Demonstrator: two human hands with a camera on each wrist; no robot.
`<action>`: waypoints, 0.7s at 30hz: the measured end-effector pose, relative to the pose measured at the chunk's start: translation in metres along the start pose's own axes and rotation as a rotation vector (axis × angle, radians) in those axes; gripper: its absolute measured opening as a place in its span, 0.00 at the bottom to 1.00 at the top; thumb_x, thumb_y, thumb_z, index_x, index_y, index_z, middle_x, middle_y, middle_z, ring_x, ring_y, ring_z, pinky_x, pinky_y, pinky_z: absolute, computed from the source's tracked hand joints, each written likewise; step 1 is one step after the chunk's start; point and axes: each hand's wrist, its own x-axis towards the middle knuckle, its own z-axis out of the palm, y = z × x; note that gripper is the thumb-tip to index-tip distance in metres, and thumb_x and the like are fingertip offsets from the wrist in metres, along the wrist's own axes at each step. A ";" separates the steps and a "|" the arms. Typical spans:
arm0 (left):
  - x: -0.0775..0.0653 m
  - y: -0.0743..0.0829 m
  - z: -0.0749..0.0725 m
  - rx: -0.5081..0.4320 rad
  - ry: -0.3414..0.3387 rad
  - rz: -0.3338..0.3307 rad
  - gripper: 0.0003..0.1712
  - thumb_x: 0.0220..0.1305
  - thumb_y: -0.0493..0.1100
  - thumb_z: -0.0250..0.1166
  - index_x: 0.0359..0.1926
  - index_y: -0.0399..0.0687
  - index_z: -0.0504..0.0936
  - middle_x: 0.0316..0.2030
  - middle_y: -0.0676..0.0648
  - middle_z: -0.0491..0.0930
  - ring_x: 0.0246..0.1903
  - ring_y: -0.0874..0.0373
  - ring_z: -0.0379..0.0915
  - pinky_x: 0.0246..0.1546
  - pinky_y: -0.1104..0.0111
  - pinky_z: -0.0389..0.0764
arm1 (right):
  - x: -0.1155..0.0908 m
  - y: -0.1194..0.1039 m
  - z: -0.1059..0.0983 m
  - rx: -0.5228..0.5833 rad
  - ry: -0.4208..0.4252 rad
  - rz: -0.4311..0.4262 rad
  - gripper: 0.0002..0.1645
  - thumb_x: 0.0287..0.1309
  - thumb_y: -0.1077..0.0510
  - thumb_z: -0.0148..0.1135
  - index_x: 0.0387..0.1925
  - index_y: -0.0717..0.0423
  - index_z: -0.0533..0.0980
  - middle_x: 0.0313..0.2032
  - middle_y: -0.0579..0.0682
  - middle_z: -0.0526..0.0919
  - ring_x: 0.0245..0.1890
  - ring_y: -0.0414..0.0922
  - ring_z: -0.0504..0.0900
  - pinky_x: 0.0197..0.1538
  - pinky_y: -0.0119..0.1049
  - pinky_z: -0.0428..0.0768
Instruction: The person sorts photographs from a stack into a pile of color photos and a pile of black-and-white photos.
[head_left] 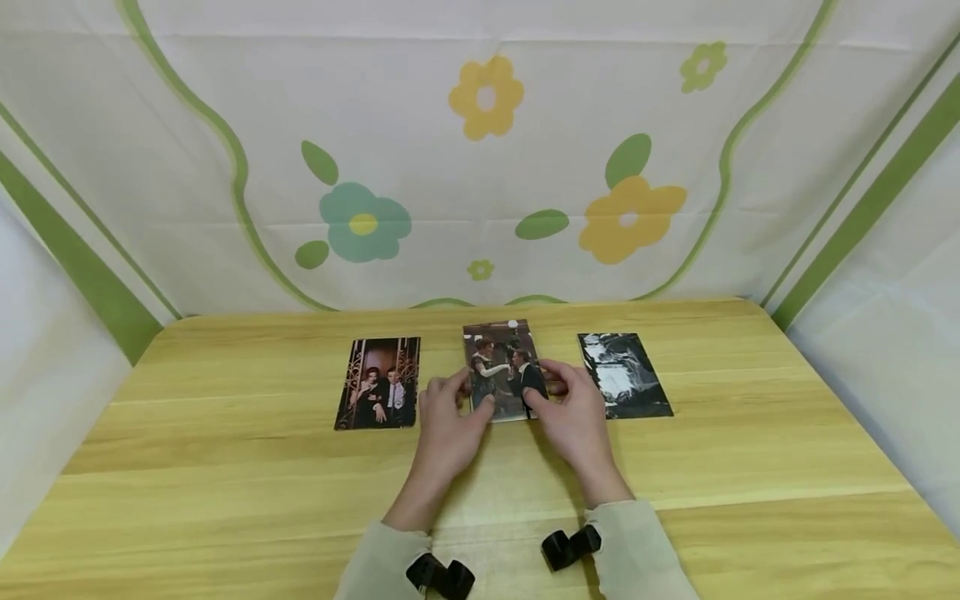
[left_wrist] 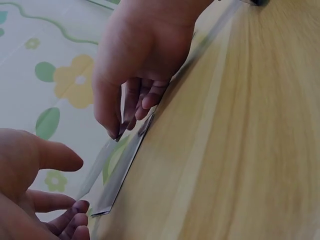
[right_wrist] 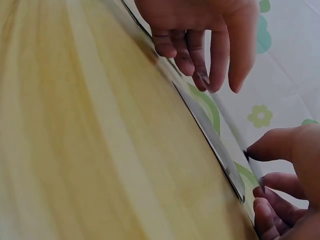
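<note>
In the head view a colour photo card [head_left: 504, 358] of a couple is between both hands at the middle of the table. My left hand [head_left: 453, 417] holds its left side, fingers at the edge and thumb over the lower corner. At the right side, my right hand [head_left: 573, 408] pinches it between thumb and fingers. Both wrist views show the card edge-on, raised above another card [left_wrist: 122, 172] lying low by the tabletop. The left thumb [left_wrist: 67, 157] stands a little off the card's face in the left wrist view.
On the wooden table [head_left: 225, 483] lie a colour photo card [head_left: 378, 383] of two people at the left and a black-and-white photo card [head_left: 626, 375] at the right. A flowered curtain [head_left: 450, 167] rises behind the table's far edge. Black wrist devices [head_left: 441, 575] sit on both sleeves.
</note>
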 end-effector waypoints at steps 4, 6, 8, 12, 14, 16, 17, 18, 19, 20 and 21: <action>0.002 -0.001 -0.001 -0.070 0.011 0.029 0.35 0.67 0.37 0.70 0.74 0.33 0.74 0.50 0.39 0.77 0.48 0.49 0.71 0.50 0.61 0.74 | 0.000 -0.001 0.001 0.054 0.018 0.008 0.31 0.61 0.58 0.74 0.66 0.54 0.81 0.53 0.55 0.83 0.52 0.51 0.82 0.57 0.42 0.80; 0.002 -0.001 -0.001 -0.091 0.012 0.033 0.35 0.67 0.35 0.69 0.74 0.34 0.74 0.50 0.39 0.78 0.48 0.50 0.73 0.52 0.60 0.77 | 0.000 -0.001 0.001 0.077 0.027 0.013 0.30 0.61 0.58 0.74 0.65 0.54 0.82 0.52 0.55 0.83 0.51 0.50 0.82 0.56 0.41 0.80; 0.002 0.000 -0.002 -0.109 0.014 0.029 0.34 0.67 0.34 0.69 0.74 0.35 0.74 0.50 0.39 0.79 0.48 0.49 0.75 0.54 0.58 0.78 | 0.000 -0.003 0.001 0.091 0.032 0.016 0.29 0.62 0.59 0.74 0.65 0.54 0.82 0.52 0.55 0.83 0.50 0.50 0.82 0.56 0.41 0.80; 0.002 0.001 -0.004 -0.139 0.013 0.008 0.33 0.68 0.34 0.69 0.73 0.36 0.76 0.51 0.39 0.81 0.49 0.49 0.76 0.55 0.56 0.80 | 0.000 -0.006 0.000 0.099 0.044 0.028 0.28 0.62 0.58 0.73 0.64 0.53 0.82 0.52 0.55 0.83 0.50 0.50 0.81 0.55 0.40 0.78; 0.001 0.002 -0.004 -0.150 0.011 -0.006 0.33 0.68 0.34 0.70 0.73 0.36 0.76 0.51 0.39 0.81 0.49 0.50 0.76 0.54 0.56 0.80 | 0.000 -0.007 0.000 0.104 0.052 0.025 0.28 0.62 0.58 0.73 0.64 0.53 0.82 0.51 0.54 0.83 0.50 0.50 0.80 0.54 0.40 0.78; 0.001 0.003 -0.005 -0.157 0.016 -0.015 0.32 0.68 0.35 0.70 0.72 0.35 0.76 0.51 0.39 0.81 0.48 0.50 0.77 0.54 0.57 0.80 | 0.001 -0.010 0.000 0.112 0.058 0.020 0.27 0.63 0.58 0.73 0.64 0.52 0.82 0.50 0.54 0.82 0.49 0.49 0.80 0.54 0.40 0.77; 0.001 0.004 -0.006 -0.160 0.020 -0.017 0.32 0.68 0.35 0.70 0.72 0.35 0.77 0.51 0.39 0.82 0.48 0.51 0.77 0.53 0.58 0.80 | 0.001 -0.011 0.000 0.118 0.063 0.014 0.27 0.63 0.58 0.73 0.64 0.51 0.83 0.50 0.54 0.83 0.49 0.49 0.80 0.54 0.40 0.78; 0.001 0.005 -0.007 -0.169 0.025 -0.017 0.32 0.68 0.35 0.70 0.72 0.35 0.77 0.51 0.39 0.82 0.48 0.51 0.77 0.53 0.58 0.81 | 0.001 -0.012 0.000 0.124 0.066 0.009 0.27 0.63 0.58 0.73 0.64 0.51 0.83 0.49 0.54 0.83 0.49 0.49 0.80 0.53 0.40 0.78; 0.001 0.005 -0.008 -0.179 0.031 -0.015 0.31 0.69 0.35 0.70 0.72 0.36 0.77 0.51 0.39 0.82 0.48 0.51 0.77 0.53 0.58 0.80 | 0.001 -0.013 0.000 0.130 0.066 0.007 0.27 0.64 0.58 0.73 0.64 0.50 0.83 0.49 0.54 0.83 0.49 0.48 0.80 0.54 0.39 0.78; 0.001 0.006 -0.009 -0.186 0.038 -0.013 0.31 0.69 0.35 0.70 0.72 0.36 0.78 0.51 0.39 0.82 0.48 0.51 0.78 0.52 0.58 0.81 | 0.001 -0.014 0.001 0.136 0.065 0.004 0.26 0.64 0.57 0.73 0.64 0.50 0.83 0.49 0.54 0.83 0.49 0.48 0.80 0.54 0.40 0.78; 0.001 0.007 -0.010 -0.195 0.045 -0.011 0.31 0.69 0.35 0.70 0.72 0.37 0.78 0.51 0.38 0.83 0.48 0.50 0.78 0.52 0.58 0.81 | 0.001 -0.016 0.001 0.141 0.064 0.000 0.26 0.64 0.57 0.73 0.64 0.50 0.83 0.49 0.54 0.83 0.49 0.48 0.80 0.54 0.40 0.78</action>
